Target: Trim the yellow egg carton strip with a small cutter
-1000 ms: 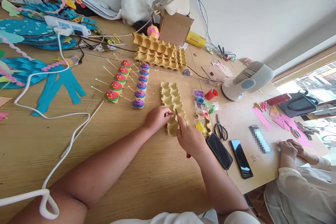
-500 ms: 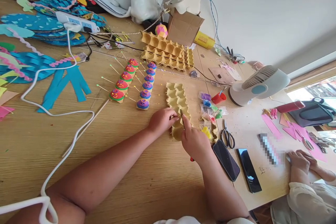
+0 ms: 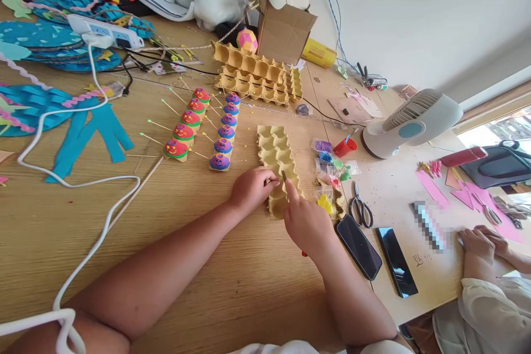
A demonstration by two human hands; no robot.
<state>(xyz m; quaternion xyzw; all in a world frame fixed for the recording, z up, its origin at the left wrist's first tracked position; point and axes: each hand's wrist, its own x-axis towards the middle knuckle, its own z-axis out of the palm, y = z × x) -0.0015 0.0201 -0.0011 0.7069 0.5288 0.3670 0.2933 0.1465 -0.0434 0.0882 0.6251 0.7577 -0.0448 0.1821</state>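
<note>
A strip of yellow egg carton (image 3: 274, 150) lies on the wooden table in front of me. My left hand (image 3: 251, 189) presses on its near left edge and holds it down. My right hand (image 3: 306, 222) grips a craft knife with a red handle; the blade (image 3: 284, 176) sits in the carton between two cups near the closest end. Left of the carton stand two rows of painted carton cups (image 3: 207, 128), red ones and purple ones, with pins sticking out.
More egg cartons (image 3: 254, 74) and a cardboard box (image 3: 282, 34) stand at the back. Scissors (image 3: 360, 208), two phones (image 3: 377, 254), bead bags (image 3: 328, 166) and a white fan (image 3: 410, 124) lie to the right. Another person's hands (image 3: 484, 240) rest at the right. A white cable (image 3: 70, 182) crosses the left.
The camera view shifted slightly. My right hand has pushed the knife a little further along the carton; my left hand stays holding the carton.
</note>
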